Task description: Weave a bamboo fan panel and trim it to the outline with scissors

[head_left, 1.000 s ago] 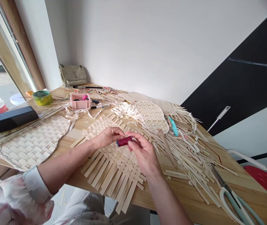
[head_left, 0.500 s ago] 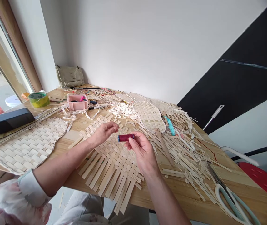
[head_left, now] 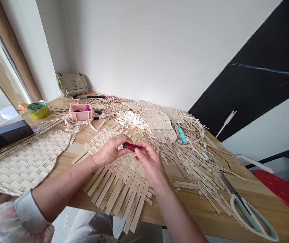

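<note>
"Left hand and right hand, what have they got?"

"Both pinch a dark red thread spool between their fingertips."

"Where's the spool?"

"Just above a bamboo-strip weave with loose ends, on the wooden counter."

One left hand and one right hand share one spool at the center, above one half-woven mat. Two whole woven soles lie apart: one sole at nine o'clock, another sole at twelve, with about three more soles overlapping behind it. At ten o'clock: one black case, one tape roll. At eleven: one pink box, one bag. At one: one teal strip. At four: one pair of scissors. At three: one red stool. The loose strips are too many to count.
</note>
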`<move>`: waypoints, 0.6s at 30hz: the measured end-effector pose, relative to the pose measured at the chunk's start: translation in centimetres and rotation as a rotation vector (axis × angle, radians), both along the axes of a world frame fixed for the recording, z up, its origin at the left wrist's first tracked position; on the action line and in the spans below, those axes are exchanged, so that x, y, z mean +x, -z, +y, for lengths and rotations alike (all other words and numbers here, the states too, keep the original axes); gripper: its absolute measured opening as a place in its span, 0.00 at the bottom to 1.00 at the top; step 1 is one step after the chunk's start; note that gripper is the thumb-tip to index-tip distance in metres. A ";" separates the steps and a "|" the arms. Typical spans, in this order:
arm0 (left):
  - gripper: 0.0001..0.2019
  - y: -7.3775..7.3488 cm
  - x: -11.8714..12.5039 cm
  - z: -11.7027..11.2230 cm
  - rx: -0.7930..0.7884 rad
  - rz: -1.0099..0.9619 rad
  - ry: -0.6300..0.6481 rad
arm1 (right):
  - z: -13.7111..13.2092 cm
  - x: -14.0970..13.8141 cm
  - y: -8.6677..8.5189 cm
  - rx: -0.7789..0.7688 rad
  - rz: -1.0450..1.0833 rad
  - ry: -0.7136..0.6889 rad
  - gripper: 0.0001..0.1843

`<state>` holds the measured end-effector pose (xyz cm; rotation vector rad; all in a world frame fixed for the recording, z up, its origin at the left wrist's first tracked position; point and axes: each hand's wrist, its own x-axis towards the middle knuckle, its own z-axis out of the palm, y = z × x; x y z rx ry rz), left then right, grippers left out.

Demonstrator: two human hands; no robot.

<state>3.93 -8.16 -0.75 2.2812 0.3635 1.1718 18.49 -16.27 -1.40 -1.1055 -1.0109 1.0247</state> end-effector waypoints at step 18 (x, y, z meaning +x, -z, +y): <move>0.18 0.7 0.9 -0.1 -0.904 -0.324 0.082 | 0.3 -0.4 -0.3 0.094 0.040 0.280 0.08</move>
